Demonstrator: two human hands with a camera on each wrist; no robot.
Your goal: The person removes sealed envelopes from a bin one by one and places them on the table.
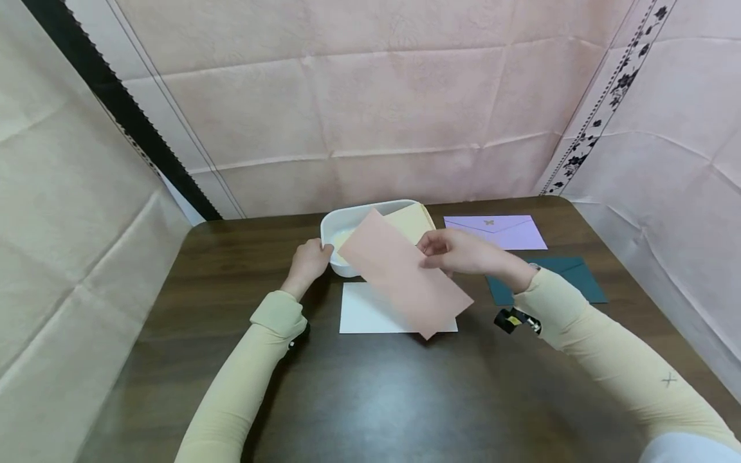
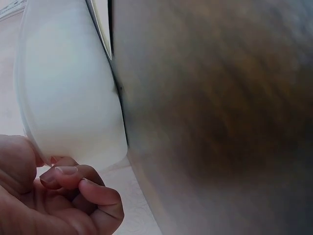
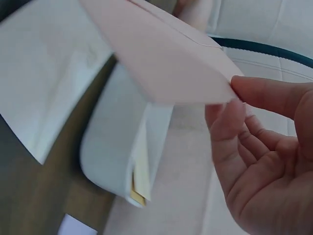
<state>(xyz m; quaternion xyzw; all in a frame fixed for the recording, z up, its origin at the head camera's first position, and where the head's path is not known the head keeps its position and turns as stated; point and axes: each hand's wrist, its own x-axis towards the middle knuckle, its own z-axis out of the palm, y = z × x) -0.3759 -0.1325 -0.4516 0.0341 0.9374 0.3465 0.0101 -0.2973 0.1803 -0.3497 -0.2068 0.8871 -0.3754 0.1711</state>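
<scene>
My right hand (image 1: 457,252) pinches a pale pink envelope (image 1: 399,273) by its edge between thumb and fingers. The envelope is tilted, overlapping the tub and a white paper rectangle (image 1: 361,315) in the head view. In the right wrist view the thumb and index finger meet at the corner of the pink envelope (image 3: 181,73). My left hand (image 1: 309,263) grips the left end of a white plastic tub (image 1: 329,228) at its rim; in the left wrist view the fingers curl below the tub wall (image 2: 68,88). Cream-yellow envelopes (image 1: 412,222) stand inside the tub, leaning right.
A lilac envelope (image 1: 512,233) with a small gold butterfly lies at the back right of the brown table (image 1: 370,399). In front of it is a dark teal envelope (image 1: 579,276), partly covered by my right wrist. Cloth hangings (image 1: 393,116) surround the table's back and sides.
</scene>
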